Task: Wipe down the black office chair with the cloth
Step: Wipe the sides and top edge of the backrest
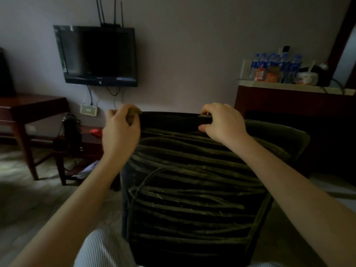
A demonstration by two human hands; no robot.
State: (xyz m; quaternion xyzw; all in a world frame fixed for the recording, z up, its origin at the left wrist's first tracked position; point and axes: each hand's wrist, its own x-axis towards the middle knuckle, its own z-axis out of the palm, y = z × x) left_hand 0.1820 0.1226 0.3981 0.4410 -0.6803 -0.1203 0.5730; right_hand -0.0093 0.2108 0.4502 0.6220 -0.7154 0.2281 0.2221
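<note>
Right now I have the black office chair (192, 189) directly in front of me, its ribbed back facing me, with my left hand (121, 132) closed around a bunched brownish cloth (133, 114) at the top left corner and my right hand (221, 122) curled over the top edge, steadying it. I judge the best move is to keep that right-hand brace firm and draw the cloth along the rim, then down the ribs, working into the grooves. The side table (34, 106), the black bag (69, 133) under the wall-mounted TV (98, 54) and the counter of water bottles (277, 66) all stand well apart, so nothing blocks the stroke; only the dim light makes dust hard to judge.
</note>
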